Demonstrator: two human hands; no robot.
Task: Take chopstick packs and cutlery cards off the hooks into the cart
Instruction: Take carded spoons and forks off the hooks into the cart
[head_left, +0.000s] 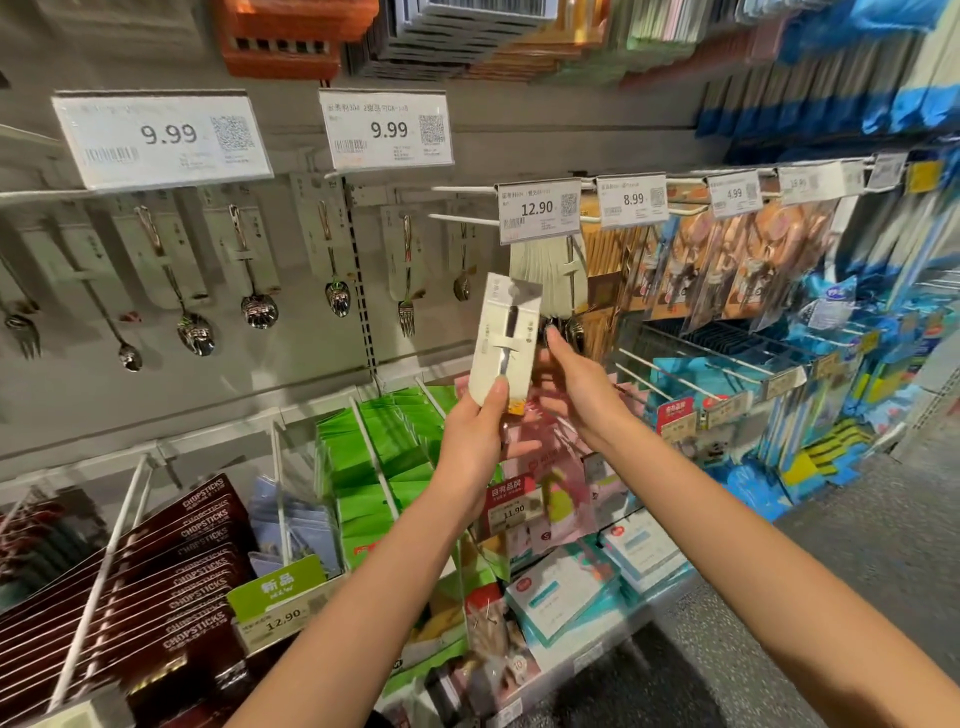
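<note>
Cutlery card pinched by left hand fingers; right hand fingers blurred, apparently spread.

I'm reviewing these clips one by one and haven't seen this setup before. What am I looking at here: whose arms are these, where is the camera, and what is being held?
There is no machine here. One wide-angle camera sits on a person's head and looks forward and down, so the two bare arms reaching in from the bottom are the wearer's own.

The scene is a shop display wall. Spoons and forks on cards hang from hooks under price tags. Lower down, dark packs printed CHOPSTICKS and green packs sit on long pegs.

The left hand holds one cutlery card upright by its lower end, clear of the hooks. The right hand reaches to the bunch of cards hanging under the 12.90 tag; whether it grips one is hidden. No cart is in view.
</note>
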